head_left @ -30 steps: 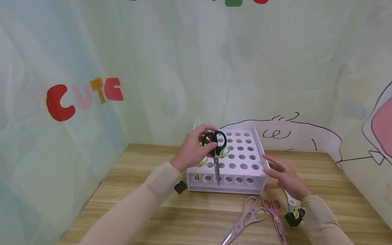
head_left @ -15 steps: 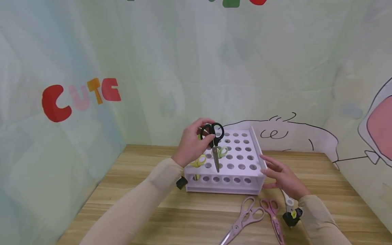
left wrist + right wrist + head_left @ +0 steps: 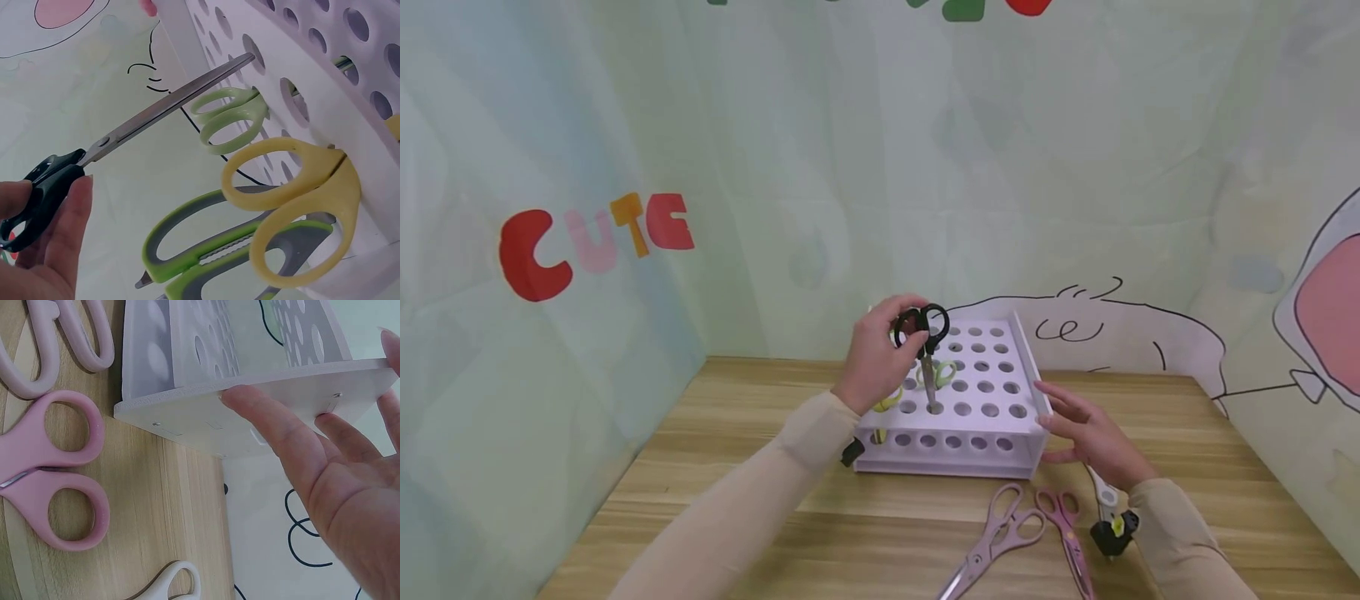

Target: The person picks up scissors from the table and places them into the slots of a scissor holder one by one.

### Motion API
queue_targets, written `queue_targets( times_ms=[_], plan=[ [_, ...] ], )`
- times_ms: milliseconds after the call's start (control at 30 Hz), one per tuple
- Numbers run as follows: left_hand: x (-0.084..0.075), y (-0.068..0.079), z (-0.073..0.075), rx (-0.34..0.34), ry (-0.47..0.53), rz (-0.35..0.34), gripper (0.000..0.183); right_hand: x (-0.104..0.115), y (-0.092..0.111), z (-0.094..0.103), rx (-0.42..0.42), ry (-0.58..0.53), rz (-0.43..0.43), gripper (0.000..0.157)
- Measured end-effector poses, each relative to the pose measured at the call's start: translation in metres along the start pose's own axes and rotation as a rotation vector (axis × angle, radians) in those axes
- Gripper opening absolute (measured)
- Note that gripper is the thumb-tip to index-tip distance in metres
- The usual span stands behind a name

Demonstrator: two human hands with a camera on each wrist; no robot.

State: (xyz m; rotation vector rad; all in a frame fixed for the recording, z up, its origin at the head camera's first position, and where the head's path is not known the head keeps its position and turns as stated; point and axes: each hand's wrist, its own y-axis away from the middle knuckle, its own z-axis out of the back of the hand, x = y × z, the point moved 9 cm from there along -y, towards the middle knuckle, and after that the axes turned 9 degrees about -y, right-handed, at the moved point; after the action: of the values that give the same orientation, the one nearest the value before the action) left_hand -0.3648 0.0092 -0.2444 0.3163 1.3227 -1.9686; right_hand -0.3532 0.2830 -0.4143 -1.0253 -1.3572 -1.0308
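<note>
My left hand [image 3: 872, 360] pinches black-handled scissors [image 3: 169, 109] by the handles, blades pointing down. Their tip is right at a hole near the front of the white rack [image 3: 976, 422], whose upper board is full of round holes. My right hand [image 3: 1097, 437] touches the rack's right side panel [image 3: 206, 422] with its fingers spread. Standing in the rack are yellow scissors [image 3: 340, 172], with light green scissors [image 3: 250, 117] beyond them. Grey-and-green scissors [image 3: 164, 270], with a toothed inner grip, show beside the yellow pair in the left wrist view.
Mauve scissors [image 3: 982, 552] lie on the wooden table [image 3: 760, 533] in front of the rack. Beside them are pink scissors [image 3: 1066, 518], and white-handled scissors [image 3: 1107, 493] partly behind my right wrist. A printed fabric backdrop [image 3: 820, 183] rises behind the table.
My left hand has drawn the black-handled scissors back from in front of the rack, and their tip now meets a top hole. My right hand stays at the panel.
</note>
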Motion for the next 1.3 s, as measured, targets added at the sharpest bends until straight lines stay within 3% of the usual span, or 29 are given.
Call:
queue_targets(
  times_ms=[400, 1300],
  plan=[
    [0.008, 0.007, -0.013, 0.023, -0.055, -0.004, 0.034, 0.002, 0.002, 0.0, 0.0, 0.003, -0.005, 0.068],
    [0.025, 0.033, -0.052, 0.16, -0.184, -0.022, 0.033, -0.001, -0.002, 0.003, 0.003, -0.024, 0.0, 0.068]
  ],
)
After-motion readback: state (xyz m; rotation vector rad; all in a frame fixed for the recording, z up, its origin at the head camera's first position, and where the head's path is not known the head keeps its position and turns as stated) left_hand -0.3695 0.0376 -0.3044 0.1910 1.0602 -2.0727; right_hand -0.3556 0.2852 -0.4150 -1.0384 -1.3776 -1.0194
